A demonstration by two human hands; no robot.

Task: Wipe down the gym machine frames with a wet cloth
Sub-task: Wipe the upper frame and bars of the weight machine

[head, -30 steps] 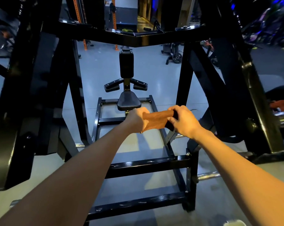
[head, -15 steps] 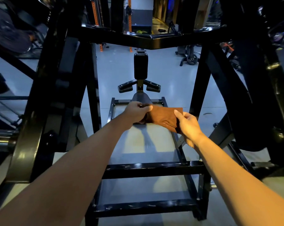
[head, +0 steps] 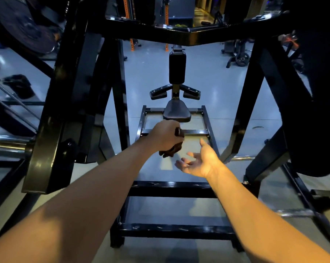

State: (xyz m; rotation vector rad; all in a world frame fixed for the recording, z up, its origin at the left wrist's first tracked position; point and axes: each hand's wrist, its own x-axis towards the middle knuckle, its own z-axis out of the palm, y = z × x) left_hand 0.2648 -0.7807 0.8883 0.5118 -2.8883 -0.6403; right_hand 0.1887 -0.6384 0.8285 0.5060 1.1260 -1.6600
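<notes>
Head view: The left hand (head: pixel 165 134) grips the bunched brown cloth (head: pixel 172 149), fingers curled round it, in the air above the black machine frame (head: pixel 171 189). The right hand (head: pixel 200 161) is just beside the cloth, palm up, fingers spread, holding nothing. The seat pad (head: pixel 177 112) lies beyond both hands.

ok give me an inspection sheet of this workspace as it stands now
surface: glossy grey floor, reflections on it
job's things: bunched brown cloth; black steel machine frame with padded seat
clutter: dark items on the floor at left, unclear what
grips: left hand grips the cloth; right hand open, palm up, holding nothing
cables: nothing seen
surroundings: round weight plate, orange rack posts, other gym gear behind
</notes>
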